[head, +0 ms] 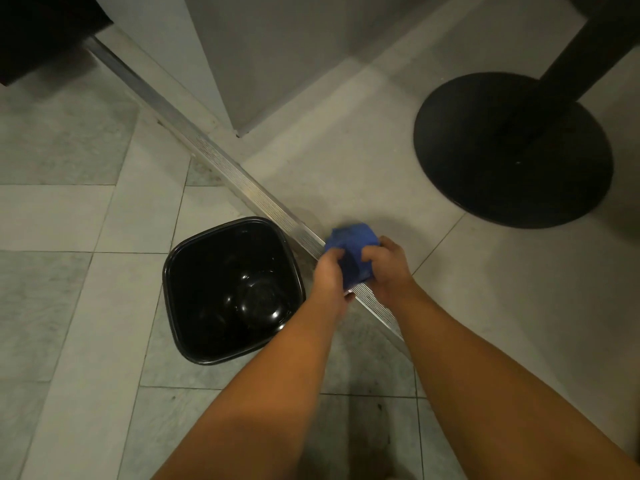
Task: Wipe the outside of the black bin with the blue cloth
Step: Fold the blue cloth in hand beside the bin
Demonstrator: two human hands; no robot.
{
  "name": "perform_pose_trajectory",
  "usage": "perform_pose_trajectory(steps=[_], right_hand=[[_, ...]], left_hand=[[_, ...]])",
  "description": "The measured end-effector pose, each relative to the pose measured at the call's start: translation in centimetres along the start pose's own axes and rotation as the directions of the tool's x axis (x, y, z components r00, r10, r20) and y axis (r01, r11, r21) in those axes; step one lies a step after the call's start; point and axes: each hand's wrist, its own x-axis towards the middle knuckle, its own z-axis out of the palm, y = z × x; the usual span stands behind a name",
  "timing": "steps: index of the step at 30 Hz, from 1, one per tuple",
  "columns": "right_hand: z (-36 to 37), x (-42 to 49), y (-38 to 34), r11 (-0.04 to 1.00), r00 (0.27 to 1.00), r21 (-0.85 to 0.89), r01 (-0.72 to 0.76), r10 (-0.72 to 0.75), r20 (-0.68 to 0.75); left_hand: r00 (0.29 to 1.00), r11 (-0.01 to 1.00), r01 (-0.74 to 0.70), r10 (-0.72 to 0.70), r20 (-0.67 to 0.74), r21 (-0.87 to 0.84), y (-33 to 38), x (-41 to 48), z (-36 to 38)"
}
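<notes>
The black bin [180, 268] stands upright on the tiled floor, seen from above, its glossy inside open to view. Just to its right, both hands hold the bunched blue cloth [353, 242] in the air. My left hand [330, 271] grips the cloth's left side. On the cloth's right side, my right hand [389, 268] grips it with curled fingers. Neither the cloth nor the hands touch the bin. The bin's outer walls are mostly hidden from this angle.
A ribbed metal threshold strip [249, 190] runs diagonally past the bin, under the hands. A black round pedestal base [512, 150] with a post stands at the right. A grey wall corner [235, 129] and a dark unit [34, 29] lie beyond.
</notes>
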Motion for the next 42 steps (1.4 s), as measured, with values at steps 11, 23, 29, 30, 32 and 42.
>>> perform_pose_trajectory(steps=[11,23,29,30,32,42], right_hand=[[0.3,-8.9,-3.7,0.957,0.943,0.291,-0.003,-0.094,0.319],[1.8,-18.0,-6.2,0.989,0.933,0.125,0.076,-0.115,0.341],[1.2,-17.6,-6.0,0.988,0.963,0.066,0.137,-0.148,0.226],[1.0,-17.6,-6.0,0.987,0.962,0.042,0.156,-0.161,0.219],[0.8,-17.7,-6.0,0.983,0.957,0.009,0.183,-0.18,0.229],[0.9,-17.3,-5.2,0.98,0.93,0.178,0.087,-0.144,0.338]], left_hand=[[0.963,0.969,-0.188,0.213,0.164,-0.159,4.0,-8.6,-3.3],[0.841,0.877,-0.472,0.479,0.249,-0.091,5.1,-19.4,-8.1],[0.869,0.879,-0.476,0.474,0.137,-0.02,3.9,-20.5,-7.2],[0.867,0.872,-0.49,0.487,0.101,0.004,3.6,-20.5,-7.0],[0.858,0.858,-0.513,0.513,0.028,0.026,3.3,-20.7,-6.9],[0.805,0.812,-0.583,0.569,0.166,0.043,2.7,-18.6,-7.8]])
